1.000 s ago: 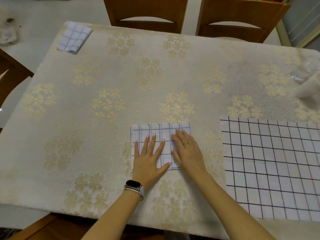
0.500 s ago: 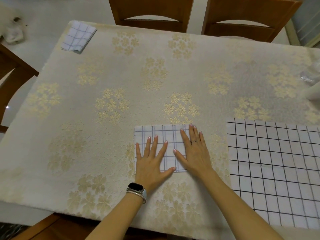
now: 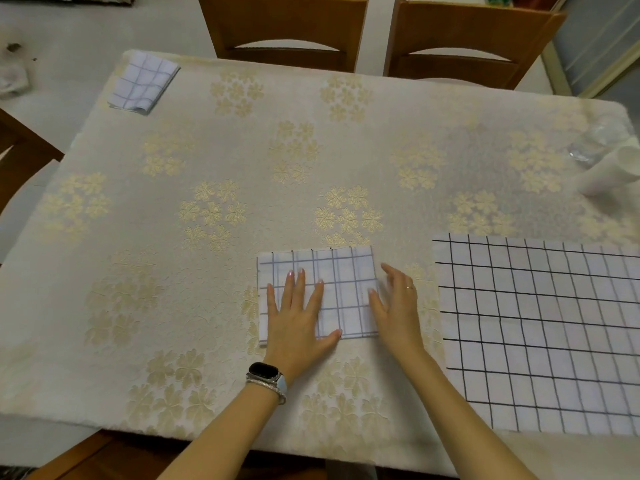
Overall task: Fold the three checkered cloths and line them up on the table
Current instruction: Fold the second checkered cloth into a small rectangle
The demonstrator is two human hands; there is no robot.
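Note:
A folded white cloth with a thin blue grid [image 3: 346,271] lies near the table's front edge. My left hand [image 3: 298,313] presses flat on its left half, fingers spread. My right hand [image 3: 394,303] is at the cloth's right edge, fingers relaxed and slightly raised, touching the edge. A larger cloth with a black grid [image 3: 540,327] lies spread flat at the front right. A third cloth, folded small, with a blue grid [image 3: 142,81], sits at the far left corner.
The table [image 3: 173,271] wears a cream cover with gold flowers. Two wooden chairs [image 3: 284,32] stand along the far side. A clear glass [image 3: 588,147] and a white tube [image 3: 613,174] sit at the right edge. Another chair is at the left.
My right hand has slid off the folded cloth's top to its right edge and lifted its fingers. My left hand stays pressed on the cloth.

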